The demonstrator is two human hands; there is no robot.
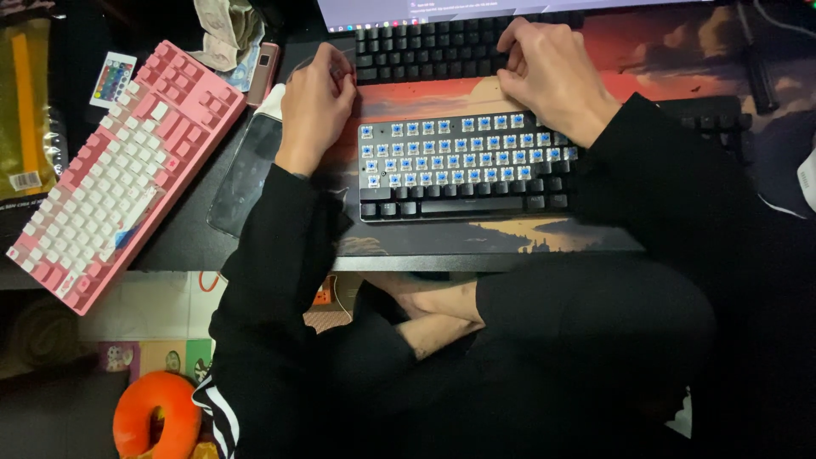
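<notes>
**Two hands at the black keyboard**

My left hand (pixel 316 95) is curling half-closed, holding nothing I can see. My right hand (pixel 548 72) is resting flat on the black keyboard (pixel 433 51) at 12 o'clock. The stripped keyboard (pixel 463 166) is lying just below; I judge my sleeve could be bending its bare blue switches.

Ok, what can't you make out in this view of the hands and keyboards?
- Left hand: curled, so anything it holds is hidden.
- Right hand: covers the black keyboard keys beneath it.
- Screen: cut off by the top edge.
- Stripped keyboard: right end hidden by the sleeve.
</notes>
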